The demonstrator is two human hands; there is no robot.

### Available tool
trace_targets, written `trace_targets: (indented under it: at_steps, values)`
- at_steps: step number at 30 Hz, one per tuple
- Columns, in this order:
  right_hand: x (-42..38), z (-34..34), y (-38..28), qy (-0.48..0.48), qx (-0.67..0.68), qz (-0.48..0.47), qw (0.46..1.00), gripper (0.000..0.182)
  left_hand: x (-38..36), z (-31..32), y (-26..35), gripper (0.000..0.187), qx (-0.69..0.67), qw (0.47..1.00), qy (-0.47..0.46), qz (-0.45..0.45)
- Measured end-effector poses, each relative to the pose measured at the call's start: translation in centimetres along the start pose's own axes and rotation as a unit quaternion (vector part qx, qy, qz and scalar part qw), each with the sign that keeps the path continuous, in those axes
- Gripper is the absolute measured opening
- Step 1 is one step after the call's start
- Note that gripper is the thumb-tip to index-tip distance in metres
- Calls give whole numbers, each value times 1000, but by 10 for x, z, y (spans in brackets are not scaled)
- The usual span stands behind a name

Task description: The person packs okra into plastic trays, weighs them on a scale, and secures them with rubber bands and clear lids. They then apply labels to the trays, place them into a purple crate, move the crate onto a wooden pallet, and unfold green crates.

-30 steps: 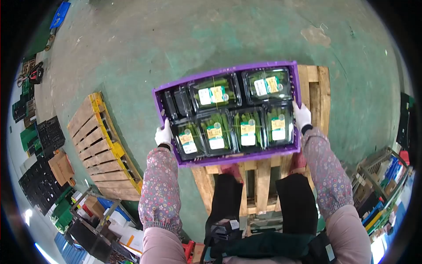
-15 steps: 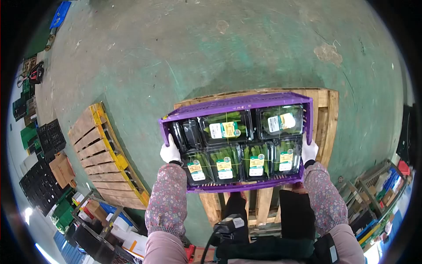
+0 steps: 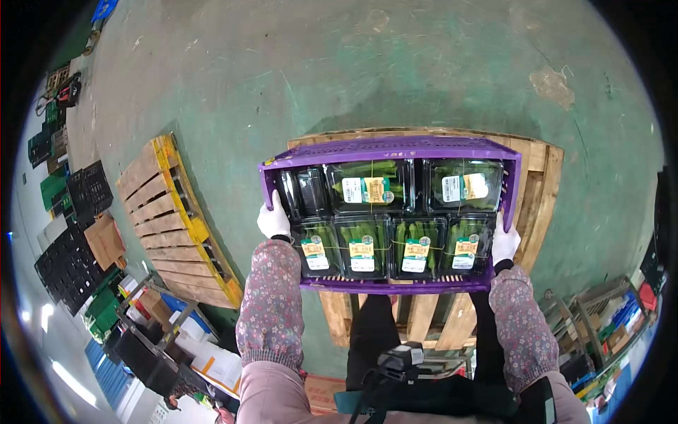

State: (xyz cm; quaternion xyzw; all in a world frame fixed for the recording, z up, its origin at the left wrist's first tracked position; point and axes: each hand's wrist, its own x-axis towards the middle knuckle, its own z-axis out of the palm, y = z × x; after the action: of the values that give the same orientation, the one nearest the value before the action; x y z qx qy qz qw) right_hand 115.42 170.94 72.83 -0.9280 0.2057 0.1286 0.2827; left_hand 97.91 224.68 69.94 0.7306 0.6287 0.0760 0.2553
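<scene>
A purple plastic crate (image 3: 395, 287) is held in front of my body over a wooden pallet, both hands at its short ends. My left hand (image 3: 274, 216), in a white glove, grips the left end wall. The right end is gripped by my right hand (image 3: 504, 240), also white-gloved. Inside lie several lidded packs (image 3: 361, 247) of long green vegetables with white, green and yellow labels. Thin yellow bands run over some of them. At the crate's back left, dark plastic trays (image 3: 305, 192) stand on edge. Most of the fingers are hidden behind the crate walls.
The wooden pallet (image 3: 542, 185) shows beneath and beyond the crate. Another pallet (image 3: 169, 237) with a yellow edge lies to the left. Black crates (image 3: 62, 260), a cardboard box (image 3: 104, 242) and a cart stand at far left. A loaded metal cart (image 3: 600, 318) is at right.
The view has shifted, so crate and pallets sit slightly higher, the crate also a little further right. My legs have changed position under it. Both hands keep their hold.
</scene>
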Motion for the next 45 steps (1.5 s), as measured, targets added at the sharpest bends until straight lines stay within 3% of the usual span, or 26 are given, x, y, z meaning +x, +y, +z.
trace_targets:
  at_steps: [2,4,6,8,16,18,20,22,26,28,33,39,40,42,45]
  values:
    - [4,4,-2,25,90,-25,995,32,6,3,-1,54,-16,1000,-13,-17]
    - [-8,-9,-20,-49,174,75,981,28,12,11,-24,53,-56,998,-17,28]
    - [-13,-14,-30,-57,238,89,966,26,-4,-8,8,52,-119,990,-74,-16]
    - [-12,-17,-24,-71,247,95,962,27,-18,-23,33,52,-60,996,-57,26]
    - [-11,-5,-2,-100,284,113,947,27,-7,-21,39,52,-29,998,-63,-5]
    - [-7,3,11,-83,267,111,954,27,-1,-14,35,52,0,998,-56,-6]
    - [0,9,27,-56,146,24,987,31,-2,-15,33,53,-27,998,-56,-13]
    - [2,11,32,-64,172,31,982,31,0,-12,35,57,-55,996,-75,-18]
    - [-5,2,10,-62,162,-6,985,30,8,-17,33,60,58,995,-84,21]
    - [-6,0,9,-64,143,-25,987,31,7,-25,43,66,80,988,-133,-14]
    - [-7,0,6,-34,153,-53,986,32,31,-27,44,81,304,941,-149,-4]
    - [-7,-11,-10,-15,133,-56,989,34,31,-23,36,84,322,937,-135,7]
    - [-3,-5,-1,-33,183,-68,980,34,23,-29,42,85,321,937,-138,7]
    - [1,2,4,-28,155,-56,986,35,31,-24,37,85,348,930,-118,6]
    - [0,-5,1,-19,77,-50,996,38,15,-13,38,85,271,952,-136,-42]
